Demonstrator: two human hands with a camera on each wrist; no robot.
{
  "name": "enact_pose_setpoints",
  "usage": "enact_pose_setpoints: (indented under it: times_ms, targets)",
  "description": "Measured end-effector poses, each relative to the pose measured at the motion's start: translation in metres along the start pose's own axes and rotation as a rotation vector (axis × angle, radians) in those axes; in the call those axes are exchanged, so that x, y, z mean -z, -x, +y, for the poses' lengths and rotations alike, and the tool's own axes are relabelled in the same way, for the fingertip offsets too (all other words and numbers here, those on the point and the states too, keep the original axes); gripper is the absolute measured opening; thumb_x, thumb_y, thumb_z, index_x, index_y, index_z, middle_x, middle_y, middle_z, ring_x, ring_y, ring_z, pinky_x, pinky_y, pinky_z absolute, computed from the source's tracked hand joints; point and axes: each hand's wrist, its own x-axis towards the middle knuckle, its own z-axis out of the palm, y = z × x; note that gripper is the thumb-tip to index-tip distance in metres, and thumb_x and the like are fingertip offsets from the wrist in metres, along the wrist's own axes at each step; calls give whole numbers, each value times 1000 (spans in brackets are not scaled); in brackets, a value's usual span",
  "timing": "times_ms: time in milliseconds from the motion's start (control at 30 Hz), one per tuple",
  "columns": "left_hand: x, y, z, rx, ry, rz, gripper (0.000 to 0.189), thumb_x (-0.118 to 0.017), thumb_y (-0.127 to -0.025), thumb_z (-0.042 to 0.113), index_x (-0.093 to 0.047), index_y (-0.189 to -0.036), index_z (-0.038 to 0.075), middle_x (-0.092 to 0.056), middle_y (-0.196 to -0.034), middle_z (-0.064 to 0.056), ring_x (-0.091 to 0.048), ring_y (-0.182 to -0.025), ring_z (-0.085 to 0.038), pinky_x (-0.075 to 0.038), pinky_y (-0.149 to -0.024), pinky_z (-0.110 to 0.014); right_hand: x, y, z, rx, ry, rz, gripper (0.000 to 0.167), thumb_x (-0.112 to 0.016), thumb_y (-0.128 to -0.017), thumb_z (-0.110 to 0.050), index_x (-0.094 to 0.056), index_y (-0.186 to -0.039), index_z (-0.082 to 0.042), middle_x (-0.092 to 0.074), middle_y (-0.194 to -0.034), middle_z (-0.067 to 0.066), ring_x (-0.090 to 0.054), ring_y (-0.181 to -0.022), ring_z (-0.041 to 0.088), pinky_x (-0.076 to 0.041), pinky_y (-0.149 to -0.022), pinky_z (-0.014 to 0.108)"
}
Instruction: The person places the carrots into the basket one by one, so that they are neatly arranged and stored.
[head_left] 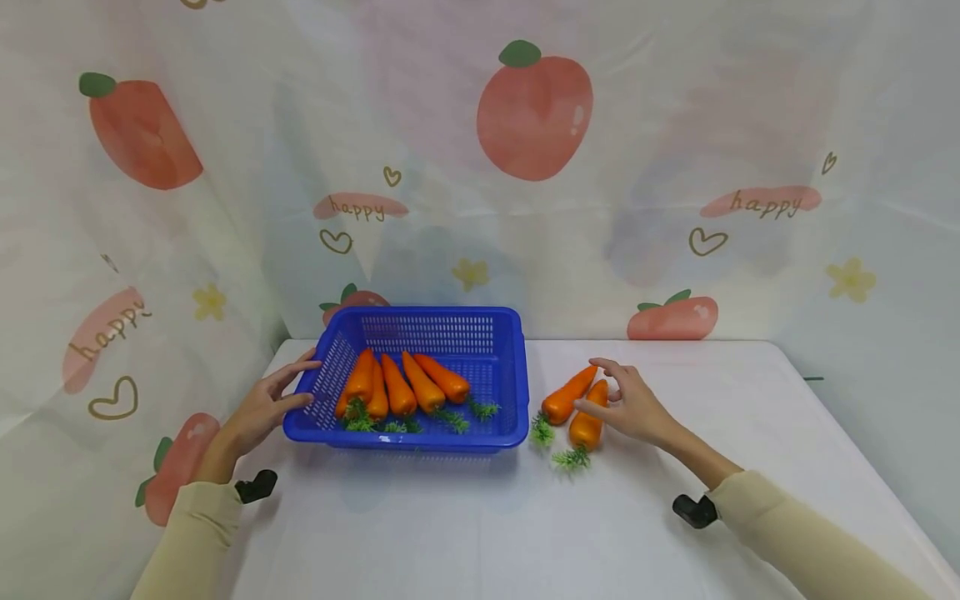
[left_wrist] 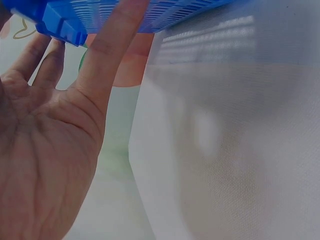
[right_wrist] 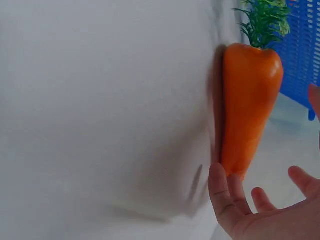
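Note:
A blue plastic basket [head_left: 521, 433] stands left of centre in the head view. Several orange carrots [head_left: 423, 392] with green tops lie inside it. My left hand [head_left: 258, 408] is at the basket's left side, fingers extended along the rim; in the left wrist view its thumb lies straight across the basket's slotted wall [left_wrist: 165, 15]. To the right of the basket, two more carrots [head_left: 566, 402] lie side by side on the table. Fingers spread, my right hand [head_left: 633, 408] reaches over the nearer carrot [head_left: 585, 431], its fingertips by the narrow tip in the right wrist view.
A white cloth covers the table [head_left: 420, 533]. Behind and to the left hangs a curtain [head_left: 600, 250] printed with fruit, hearts and flowers, close to the basket's back. Black wrist mounts [head_left: 695, 511] sit by both sleeves.

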Motion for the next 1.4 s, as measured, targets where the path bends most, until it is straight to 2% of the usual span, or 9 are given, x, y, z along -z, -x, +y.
enact_pose_setpoints:
  times_ms: [167, 300, 467, 567, 667, 733, 867, 1167, 1400]
  targets:
    - [1, 0, 0, -8, 6, -5, 59, -60, -103, 14, -38, -158, 10, -8, -174, 2, -19, -150, -49, -59, -90, -36, -5, 2, 4, -50, -14, -11, 82, -76, -91, -43, -38, -155, -8, -39, -141, 35, -64, -97, 34, -58, -87, 50]
    - [1, 0, 1, 1, 4, -3, 60, -61, -103, 15, -38, -158, 11, -8, -174, 2, -17, -151, -49, -59, -90, -35, -7, 2, 2, -87, -24, -15, 82, -77, -91, -42, -38, -153, -5, -41, -138, 35, -63, -101, 37, -60, -82, 46]
    - [0, 0, 1, 6, 4, -3, 60, -62, -103, 15, -38, -158, 11, -7, -174, 2, -18, -151, -50, -59, -90, -35, -10, 3, -1, -145, 9, -21, 81, -76, -91, -42, -40, -151, -2, -46, -137, 37, -54, -118, 47, -54, -92, 56]
    - [1, 0, 0, 0, 11, -9, 60, -61, -103, 14, -37, -158, 10, -7, -174, 1, -17, -151, -50, -59, -90, -35, -11, 4, -2, -178, -6, -41, 80, -76, -92, -40, -40, -151, -2, -47, -137, 37, -63, -102, 41, -55, -90, 54]
    - [1, -1, -1, -3, 17, -11, 60, -61, -103, 13, -37, -158, 9, -8, -174, 1, -16, -151, -50, -59, -90, -35, -11, 6, -4, -216, -61, -68, 79, -77, -92, -37, -39, -151, -2, -49, -132, 36, -67, -74, 28, -58, -80, 42]
    - [1, -1, -2, -3, 17, -11, 60, -61, -103, 14, -37, -158, 10, -7, -174, 2, -17, -151, -50, -59, -90, -35, -10, 7, -5, -240, -110, -87, 79, -77, -93, -36, -38, -152, -3, -50, -129, 34, -67, -63, 24, -59, -73, 37]
    - [1, -1, -2, 8, 11, -3, 61, -62, -103, 15, -38, -158, 12, -8, -174, 2, -17, -151, -50, -59, -90, -37, -9, 8, -8, -270, -161, -108, 75, -77, -93, -32, -39, -151, -4, -50, -122, 29, -67, -61, 22, -61, -68, 35]
    - [-1, 0, -1, 19, 8, 3, 61, -62, -103, 15, -37, -159, 11, -7, -174, 2, -15, -152, -49, -59, -92, -37, -9, 6, -9, -307, -170, -133, 76, -77, -94, -31, -38, -152, -1, -50, -118, 28, -67, -65, 22, -62, -67, 36]
    - [-1, 0, 1, 12, 19, -1, 61, -61, -103, 13, -37, -159, 11, -7, -174, 2, -16, -151, -50, -59, -91, -37, -10, 5, -9, -314, -205, -139, 77, -77, -94, -29, -37, -153, 0, -54, -100, 19, -68, -64, 24, -62, -65, 37]
